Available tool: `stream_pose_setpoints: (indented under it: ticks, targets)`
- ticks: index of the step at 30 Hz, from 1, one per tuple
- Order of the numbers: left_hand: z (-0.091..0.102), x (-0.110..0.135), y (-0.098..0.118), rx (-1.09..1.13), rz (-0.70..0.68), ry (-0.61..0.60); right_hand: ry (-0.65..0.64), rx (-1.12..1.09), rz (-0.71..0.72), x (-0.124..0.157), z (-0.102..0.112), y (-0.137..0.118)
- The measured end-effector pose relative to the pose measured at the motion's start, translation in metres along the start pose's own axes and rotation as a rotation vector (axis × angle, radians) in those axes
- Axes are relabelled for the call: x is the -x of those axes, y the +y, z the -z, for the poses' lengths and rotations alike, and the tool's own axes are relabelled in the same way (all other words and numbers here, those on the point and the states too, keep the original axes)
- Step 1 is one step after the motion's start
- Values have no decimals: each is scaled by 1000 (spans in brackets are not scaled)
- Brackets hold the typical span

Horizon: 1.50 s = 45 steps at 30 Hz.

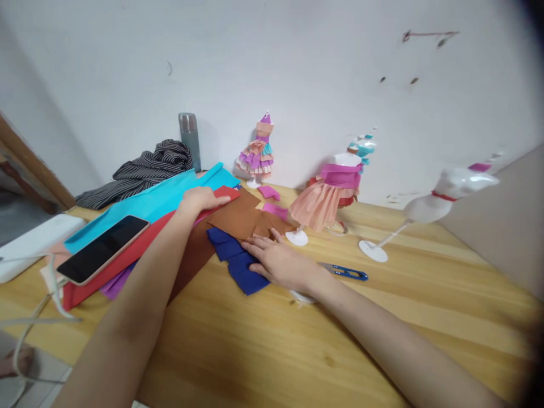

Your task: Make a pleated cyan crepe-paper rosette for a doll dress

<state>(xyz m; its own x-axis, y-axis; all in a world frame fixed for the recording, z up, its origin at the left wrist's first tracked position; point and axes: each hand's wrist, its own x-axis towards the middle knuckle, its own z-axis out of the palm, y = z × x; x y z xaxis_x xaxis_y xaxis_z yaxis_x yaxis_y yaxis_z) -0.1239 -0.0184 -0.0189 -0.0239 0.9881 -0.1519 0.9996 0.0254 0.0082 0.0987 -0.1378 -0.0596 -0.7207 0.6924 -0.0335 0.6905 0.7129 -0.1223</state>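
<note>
- Brown cloth [233,215]: lies on the table [263,357] at middle, between the two hands, its right end reaching toward the base of the dress form with the peach skirt [314,204].
- Blue cloth [246,277]: lies at the near edge of the brown cloth. The right hand [283,260] rests on it palm down, fingers spread, gripping nothing visible. The flat contact likely serves to stop the pieces sliding.
- Red cloth [144,243]: runs toward near left. The left hand [199,199] rests on its far end, palm down. Some fingers are hidden; whether they pinch an edge cannot be told.
- Phone [104,249]: sits across the light blue cloth [140,198] and the red cloth, at left; its weight probably helps to hold them flat.
- Snips [348,273]: lie on bare wood to the right of the right hand, a position that presumably allows easy pickup.
- Bare dress form [425,201]: stands tilted at far right, well apart from the cloth, leaving the near working area unobstructed.
</note>
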Motion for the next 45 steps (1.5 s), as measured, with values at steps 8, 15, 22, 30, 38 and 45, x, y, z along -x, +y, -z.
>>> stream_pose_setpoints:
  ticks: [8, 15, 22, 30, 38, 45]
  targets:
    - [5, 1, -7, 18, 5, 127, 26, 23, 20, 7, 7, -5]
    - [48, 19, -49, 326, 53, 143, 30, 67, 29, 11, -2, -8]
    - [56, 28, -63, 702, 94, 103, 37, 93, 23, 11, -4, -9]
    - [59, 32, -56, 736, 141, 85, 24, 107, 20, 12, -5, -10]
    - [43, 13, -46, 227, 94, 275, 29, 109, 19, 11, -2, -11]
    - [16, 10, -7, 27, -52, 388, 35, 128, 21, 12, -3, -13]
